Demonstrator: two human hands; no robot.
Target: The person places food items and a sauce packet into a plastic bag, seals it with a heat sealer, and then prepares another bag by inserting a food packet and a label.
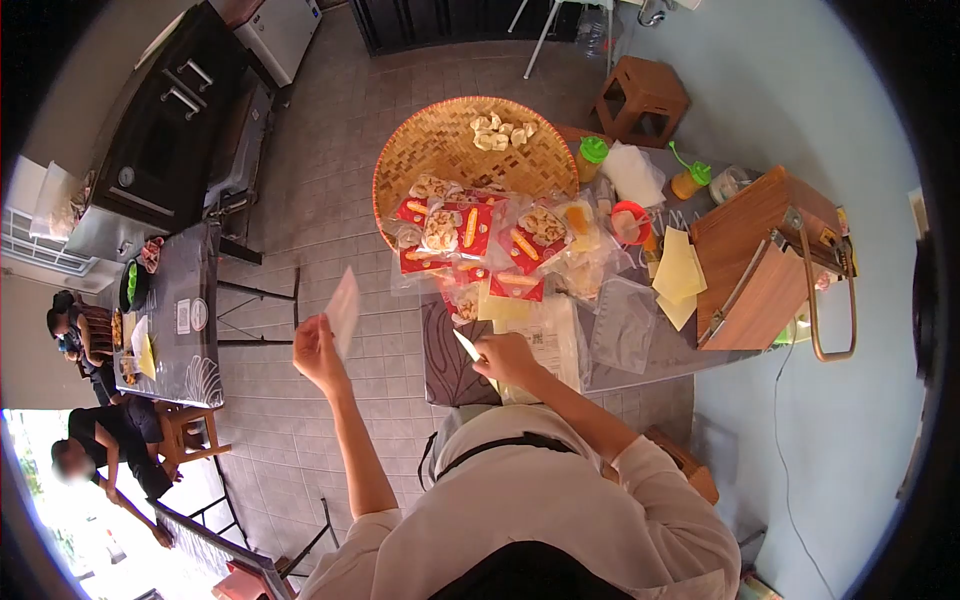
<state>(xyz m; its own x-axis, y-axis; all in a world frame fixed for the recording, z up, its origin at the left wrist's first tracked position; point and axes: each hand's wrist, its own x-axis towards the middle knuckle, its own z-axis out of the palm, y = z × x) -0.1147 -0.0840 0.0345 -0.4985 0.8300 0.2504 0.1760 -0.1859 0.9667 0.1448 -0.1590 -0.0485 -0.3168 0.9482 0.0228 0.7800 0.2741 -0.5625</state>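
On my feed the left hand [318, 350] is pinching a small clear bag [343, 305], holding it up centre-left over the floor. The right hand [505, 358] is gripping a thin white strip [466, 345] mid-frame on the table [448, 372], just below the sealed snack packs [470, 235] and the woven tray [440, 150].

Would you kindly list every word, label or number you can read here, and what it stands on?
None can be read.
Printed paper beside the right hand: too blurred.
Red packets: print too small.
Stickers on the grey table: too small.
Pale sheet in the left hand: no print shows.
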